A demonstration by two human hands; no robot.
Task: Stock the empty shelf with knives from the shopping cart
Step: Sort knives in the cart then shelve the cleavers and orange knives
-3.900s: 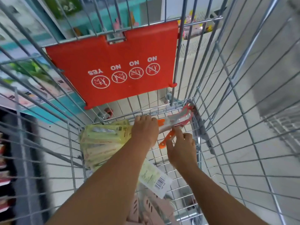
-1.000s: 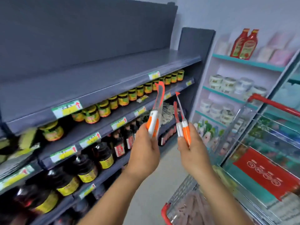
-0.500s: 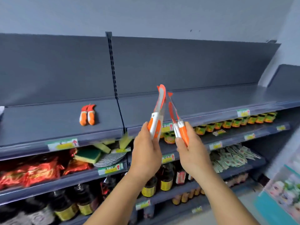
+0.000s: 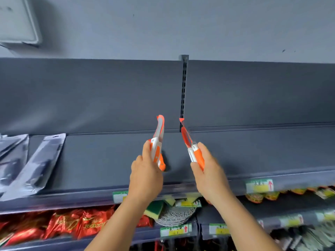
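Note:
My left hand (image 4: pixel 145 178) grips the handle of an orange-and-white knife (image 4: pixel 159 134), its sheathed blade pointing up. My right hand (image 4: pixel 211 175) grips a second orange-and-white knife (image 4: pixel 186 138), its blade tilted up and to the left. Both are held just above the dark grey top shelf (image 4: pixel 94 160), a hand's width apart. An orange handle end (image 4: pixel 162 164) shows beside my left thumb with a shadow on the shelf; my hand hides the rest of it. The shopping cart is out of view.
Packaged knives in grey plastic sleeves (image 4: pixel 36 165) lie at the left end of the shelf. An upright slotted rail (image 4: pixel 184 91) splits the back panel. Below are sponges (image 4: pixel 155 207), red packets (image 4: pixel 72 225) and price tags (image 4: pixel 259 185).
My view swung from the cart to the shelves and then left. Both hands carried the knives up over the top shelf and moved apart. The packaged knives at the left came into view.

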